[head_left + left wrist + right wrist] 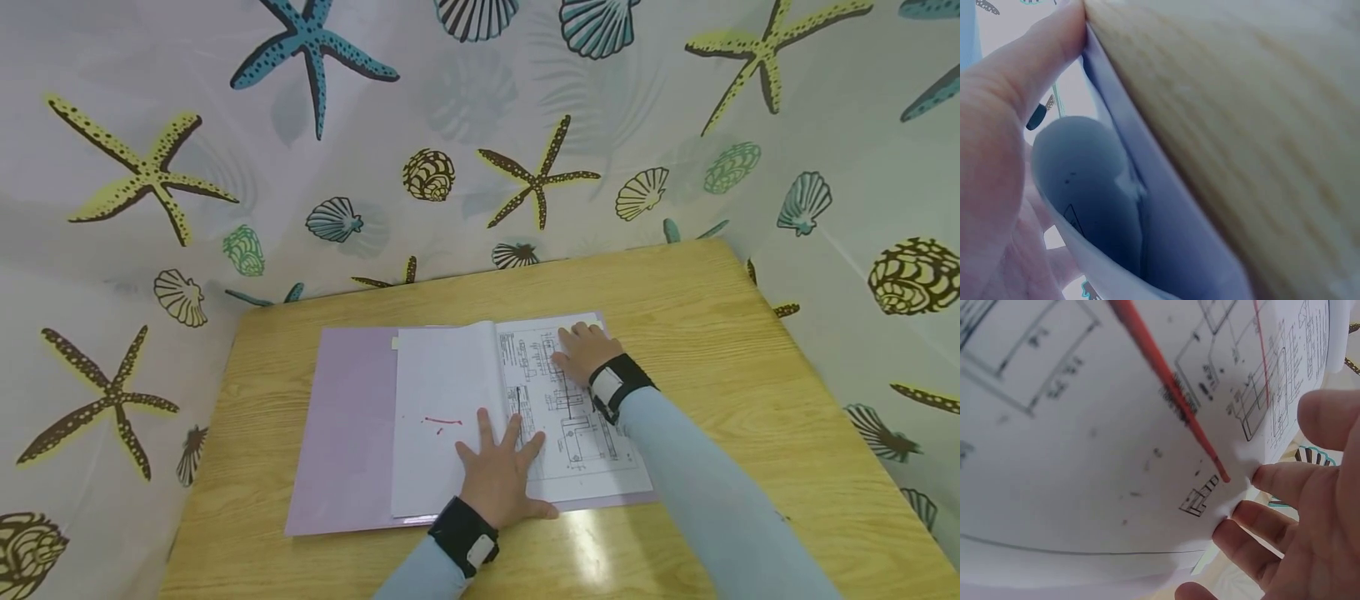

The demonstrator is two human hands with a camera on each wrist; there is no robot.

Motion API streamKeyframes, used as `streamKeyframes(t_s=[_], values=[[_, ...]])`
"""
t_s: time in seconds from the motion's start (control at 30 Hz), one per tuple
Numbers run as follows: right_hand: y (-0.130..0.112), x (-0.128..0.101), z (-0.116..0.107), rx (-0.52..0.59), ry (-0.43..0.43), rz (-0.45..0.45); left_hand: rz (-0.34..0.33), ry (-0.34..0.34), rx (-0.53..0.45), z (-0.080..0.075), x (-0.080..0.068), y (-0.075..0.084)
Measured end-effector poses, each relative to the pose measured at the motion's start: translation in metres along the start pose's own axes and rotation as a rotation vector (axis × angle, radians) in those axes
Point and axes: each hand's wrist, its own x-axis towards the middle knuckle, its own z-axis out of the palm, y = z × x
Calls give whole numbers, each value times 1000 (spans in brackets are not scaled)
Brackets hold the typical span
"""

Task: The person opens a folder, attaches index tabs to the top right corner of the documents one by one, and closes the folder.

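Note:
A pale purple folder (341,433) lies spread on the table with papers in it. Its left-hand sheet (442,367) is mostly blank with a few red marks; the right-hand sheet (555,471) carries black technical drawings. My left hand (498,479) rests with fingers spread across the lower fold, thumb over the folder's bottom edge. In the left wrist view a paper (1079,162) curves up beside the left palm. Over the upper right of the drawing sheet lies my right hand (587,352). The right wrist view shows its fingertips touching the paper, near a red line (1179,400).
The wood-grain table (675,308) extends around the folder on all sides. Behind it and at both sides hangs a white cloth (465,92) printed with starfish and shells. Each wrist wears a black band, such as the left band (457,533).

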Motion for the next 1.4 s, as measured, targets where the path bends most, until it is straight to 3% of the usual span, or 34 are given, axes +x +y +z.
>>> streamKeyframes(t_s=[0.3,0.47,0.6,0.77,0.87,1.03,1.23,1.4], values=[[-2,1,1,23,2,24,3,2,4,0,-1,0],[8,0,9,88,-12,-27,6,-9,7,-2,0,2],[7,-29,3,129,17,-77,17,-2,38,-2,1,3],[0,-84,5,89,139,-176,38,24,65,-5,0,4],[1,-106,17,42,210,-227,44,46,20,-9,-6,3],[6,-124,34,3,241,-234,45,67,-56,-10,-24,-9],[11,-129,45,70,202,-195,14,21,-86,-8,-49,-28],[13,-122,40,68,203,-196,20,-19,-102,-4,-59,-38]])
